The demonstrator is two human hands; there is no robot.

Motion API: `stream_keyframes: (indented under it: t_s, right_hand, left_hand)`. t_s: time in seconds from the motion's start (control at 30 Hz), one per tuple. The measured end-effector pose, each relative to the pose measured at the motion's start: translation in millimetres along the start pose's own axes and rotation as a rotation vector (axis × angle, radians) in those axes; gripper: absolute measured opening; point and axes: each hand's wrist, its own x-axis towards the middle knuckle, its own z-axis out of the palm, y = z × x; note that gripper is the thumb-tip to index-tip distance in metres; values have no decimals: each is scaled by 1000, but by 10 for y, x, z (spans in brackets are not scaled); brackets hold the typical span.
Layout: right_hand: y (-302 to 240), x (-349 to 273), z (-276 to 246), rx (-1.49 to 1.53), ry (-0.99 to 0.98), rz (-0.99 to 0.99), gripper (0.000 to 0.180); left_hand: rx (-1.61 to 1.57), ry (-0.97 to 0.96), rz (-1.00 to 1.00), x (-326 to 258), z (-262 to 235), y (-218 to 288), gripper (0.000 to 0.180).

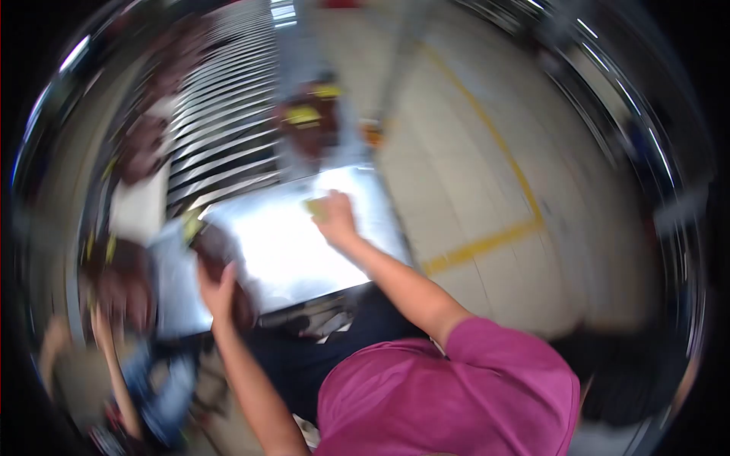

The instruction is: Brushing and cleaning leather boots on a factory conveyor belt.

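My left hand is at the near left of a shiny metal work table, its thumb and fingers around a dark brown, leather-like item. A yellow patch shows at that item's far end; blur hides its exact kind. Over the bright middle right of the table, my right hand is closed on a small yellow-green piece. Behind it, at the table's far edge, sits another brown item with yellow patches on it.
A roller conveyor runs away from the metal table. More brown items line its left side. At the lower left, a co-worker's arm reaches toward a brown item. Yellow floor tape lies on the right.
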Motion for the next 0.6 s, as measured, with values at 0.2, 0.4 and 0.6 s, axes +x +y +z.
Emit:
stream_keyframes:
  t_s: [0.2, 0.4, 0.6]
  right_hand:
    - [488, 163, -339, -124, -106, -133, 25]
    - [546, 36, -553, -92, 81, -158, 47]
    - [474, 61, -565, 26, -43, -163, 50]
  left_hand:
    - [611, -4, -372, 486, 539, 680, 65]
    - [403, 102, -233, 438, 360, 393, 65]
    - [-416, 342, -378, -176, 361, 348, 53]
